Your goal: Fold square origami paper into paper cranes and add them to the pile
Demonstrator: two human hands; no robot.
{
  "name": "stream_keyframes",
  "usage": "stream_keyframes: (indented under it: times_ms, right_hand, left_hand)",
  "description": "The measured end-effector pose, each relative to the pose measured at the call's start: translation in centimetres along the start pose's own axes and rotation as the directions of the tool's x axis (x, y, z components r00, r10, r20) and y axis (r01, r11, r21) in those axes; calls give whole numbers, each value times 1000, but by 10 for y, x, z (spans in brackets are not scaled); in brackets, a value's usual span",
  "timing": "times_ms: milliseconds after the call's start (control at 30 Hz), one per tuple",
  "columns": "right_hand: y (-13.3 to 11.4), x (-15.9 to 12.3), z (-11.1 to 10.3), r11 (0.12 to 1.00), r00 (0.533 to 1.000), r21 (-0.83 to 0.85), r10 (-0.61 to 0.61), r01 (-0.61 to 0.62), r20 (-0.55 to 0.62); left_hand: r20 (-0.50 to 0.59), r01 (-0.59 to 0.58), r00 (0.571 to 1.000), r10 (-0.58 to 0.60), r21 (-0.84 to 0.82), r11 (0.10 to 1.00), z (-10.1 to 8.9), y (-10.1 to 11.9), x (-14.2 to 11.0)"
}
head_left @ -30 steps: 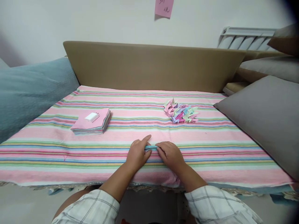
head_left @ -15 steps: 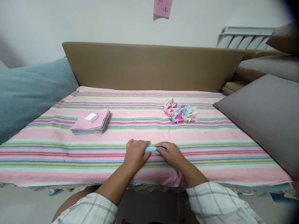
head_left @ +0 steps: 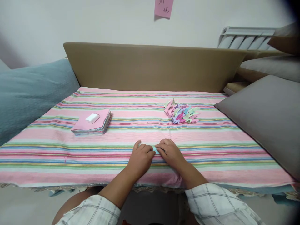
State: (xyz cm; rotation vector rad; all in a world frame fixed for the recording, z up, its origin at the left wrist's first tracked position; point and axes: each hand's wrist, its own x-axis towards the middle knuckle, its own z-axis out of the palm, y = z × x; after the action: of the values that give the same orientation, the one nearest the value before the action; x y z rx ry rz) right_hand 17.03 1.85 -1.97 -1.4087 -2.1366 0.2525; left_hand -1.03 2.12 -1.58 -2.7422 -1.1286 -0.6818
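Observation:
A small folded piece of light blue paper (head_left: 155,150) lies between my hands near the front of the striped cloth, mostly covered by fingers. My left hand (head_left: 141,157) grips its left end, thumb and fingertips pressed together, the little finger lifted away. On the other end, my right hand (head_left: 169,153) pinches the paper between thumb and fingers. Beyond my right hand sits a cluster of folded paper cranes (head_left: 181,112) in pink, purple, green and blue. To the far left is a stack of square coloured paper (head_left: 81,125), pink on top, with a white charger plug (head_left: 92,118) resting on it.
The striped cloth (head_left: 131,125) covers the seat in front of me. A brown backrest panel (head_left: 152,67) stands behind it. A blue-grey cushion (head_left: 35,90) leans at left; grey pillows (head_left: 262,115) pile at right. A pink note (head_left: 163,8) hangs on the wall.
The blue paper first showed as a narrow strip, then wider and flatter, and is now mostly hidden. My left hand has shifted slightly right, closer to my right hand.

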Motion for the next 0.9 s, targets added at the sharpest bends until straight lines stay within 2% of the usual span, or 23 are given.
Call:
stream_keyframes:
  times_ms: [267,633,900]
  right_hand:
    - [-5,-4,-1,988,1000,-151,-8,4,-29]
    - [-11,-7,-2,969,999,-246,-44,34,-32]
    - [-9,-8,4,987,998,-161,0,-9,-57]
  left_hand:
    - [13,30,999,-30,-60,998,2,-1,-1]
    - [-23,8,1000,-11,-104,995,3,-3,-2]
    - [-14,21,1000,-22,-114,993,3,-3,-2]
